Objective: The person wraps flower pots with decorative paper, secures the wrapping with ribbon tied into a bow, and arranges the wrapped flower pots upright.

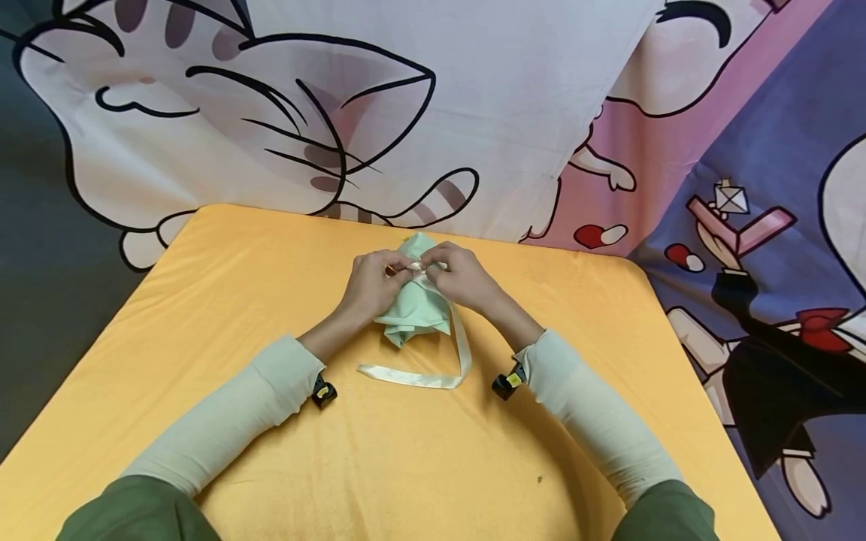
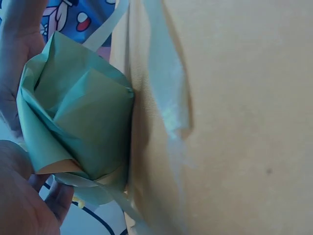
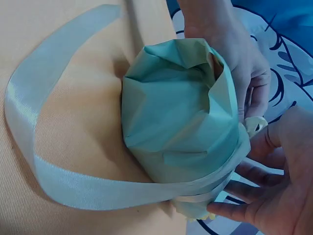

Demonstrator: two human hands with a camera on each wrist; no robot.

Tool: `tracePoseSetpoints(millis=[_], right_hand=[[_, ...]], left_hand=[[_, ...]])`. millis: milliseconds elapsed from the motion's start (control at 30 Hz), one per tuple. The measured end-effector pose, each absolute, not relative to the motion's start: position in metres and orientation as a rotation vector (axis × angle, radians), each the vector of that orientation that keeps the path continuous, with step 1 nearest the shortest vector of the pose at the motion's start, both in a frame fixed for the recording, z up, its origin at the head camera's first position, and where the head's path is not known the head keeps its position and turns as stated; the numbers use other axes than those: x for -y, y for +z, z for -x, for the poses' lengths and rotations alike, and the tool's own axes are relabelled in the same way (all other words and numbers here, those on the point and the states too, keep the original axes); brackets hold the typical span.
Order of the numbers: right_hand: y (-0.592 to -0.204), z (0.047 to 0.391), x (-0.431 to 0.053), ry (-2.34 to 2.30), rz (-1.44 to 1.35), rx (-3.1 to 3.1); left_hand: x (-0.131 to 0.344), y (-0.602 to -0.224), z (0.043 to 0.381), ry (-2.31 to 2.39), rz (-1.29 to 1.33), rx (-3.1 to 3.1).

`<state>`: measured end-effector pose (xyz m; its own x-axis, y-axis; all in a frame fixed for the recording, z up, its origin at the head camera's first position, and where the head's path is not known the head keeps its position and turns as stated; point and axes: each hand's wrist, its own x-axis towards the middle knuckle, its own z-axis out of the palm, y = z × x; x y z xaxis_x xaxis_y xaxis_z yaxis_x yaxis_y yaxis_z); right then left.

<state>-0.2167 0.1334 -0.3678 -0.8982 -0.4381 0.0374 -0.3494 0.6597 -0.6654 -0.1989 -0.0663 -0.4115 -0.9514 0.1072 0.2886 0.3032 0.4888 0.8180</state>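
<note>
A bundle wrapped in pale green paper (image 1: 414,312) lies on the table, its folded, crumpled end toward me. White ribbon (image 3: 98,191) is wound round its narrower far part, and a long tail (image 1: 419,378) curves over the cloth. My left hand (image 1: 373,284) pinches the ribbon at the top of the bundle. Close opposite, my right hand (image 1: 465,279) pinches the ribbon too, its fingertips almost meeting the left ones. A small ribbon loop (image 3: 255,125) shows between the hands in the right wrist view. Small yellow bits (image 3: 210,216) show at the bundle's far end.
A yellow cloth (image 1: 406,451) covers the table. Behind it hangs a white curtain with a cartoon cat (image 1: 501,98); a blue and pink printed one (image 1: 744,188) hangs at the right. Both wrists carry small black cameras (image 1: 323,392).
</note>
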Motion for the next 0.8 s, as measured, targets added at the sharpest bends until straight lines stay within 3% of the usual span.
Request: tracePoseSetpoints(millis=[500, 800], right_hand=[[-0.370, 0.215, -0.130, -1.076, 0.651, -2.825], [-0.380, 0.212, -0.131, -1.129, 0.758, -2.833]], left_hand=[[0.073, -0.411, 0.197, -1.424, 0.459, 2.532], [0.075, -0.404, 0.202, -1.552, 0.344, 2.615]])
